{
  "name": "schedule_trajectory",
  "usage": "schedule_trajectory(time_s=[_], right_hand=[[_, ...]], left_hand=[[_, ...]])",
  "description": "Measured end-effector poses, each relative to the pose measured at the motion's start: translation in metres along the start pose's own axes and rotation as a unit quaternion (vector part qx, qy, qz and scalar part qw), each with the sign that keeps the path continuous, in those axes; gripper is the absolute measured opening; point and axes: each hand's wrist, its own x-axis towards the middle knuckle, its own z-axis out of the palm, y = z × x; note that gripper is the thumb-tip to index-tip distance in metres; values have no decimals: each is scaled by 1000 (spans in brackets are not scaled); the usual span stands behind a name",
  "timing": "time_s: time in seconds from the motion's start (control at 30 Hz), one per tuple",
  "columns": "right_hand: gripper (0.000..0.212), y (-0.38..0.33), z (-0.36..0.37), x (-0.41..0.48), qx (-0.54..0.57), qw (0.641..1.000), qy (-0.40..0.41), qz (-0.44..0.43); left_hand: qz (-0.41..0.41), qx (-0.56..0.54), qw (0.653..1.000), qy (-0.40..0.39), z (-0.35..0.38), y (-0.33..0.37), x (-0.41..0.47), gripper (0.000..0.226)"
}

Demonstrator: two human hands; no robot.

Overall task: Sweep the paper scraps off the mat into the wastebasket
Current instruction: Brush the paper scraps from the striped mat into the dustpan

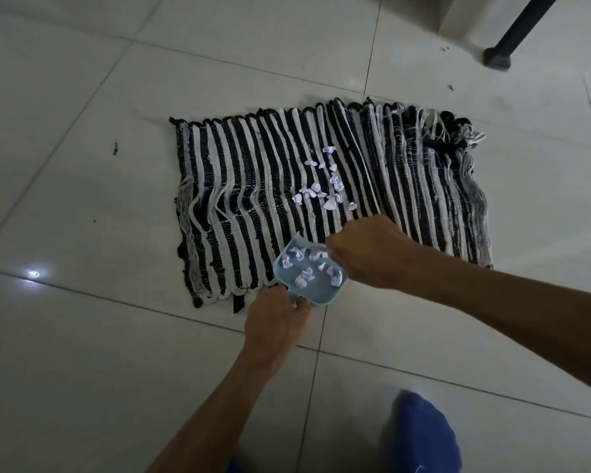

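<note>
A black-and-white striped woven mat (pixel 253 186) lies on the tiled floor. Several white paper scraps (pixel 328 186) are scattered near its middle. My left hand (pixel 277 319) grips the handle of a small light-blue dustpan (pixel 307 285), which rests on the mat's near edge and holds several scraps (pixel 304 268). My right hand (pixel 365 250) is closed in a fist at the pan's right rim; what it holds is hidden under the fingers. No wastebasket is in view.
A black furniture leg (pixel 498 58) stands at the back right by a pale wall base. Small dark bits lie on the tiles left of the mat (pixel 115 148). My blue-clad knee (pixel 420 435) is at the bottom right.
</note>
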Motion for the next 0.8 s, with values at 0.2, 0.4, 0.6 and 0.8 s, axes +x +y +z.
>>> schedule_trajectory(time_s=[0.2, 0.4, 0.6, 0.8], right_hand=[[19, -14, -17, -6, 34, 998, 46, -8], [27, 36, -40, 26, 135, 983, 107, 69], [28, 78, -49, 81, 109, 979, 137, 102], [29, 62, -27, 101, 100, 989, 81, 75]], left_hand=[[4, 0, 999, 34, 1, -3, 5, 28], [2, -18, 998, 58, -10, 9, 29, 25], [-26, 15, 997, 67, -25, 15, 66, 28], [-24, 30, 998, 40, -35, 18, 72, 27]])
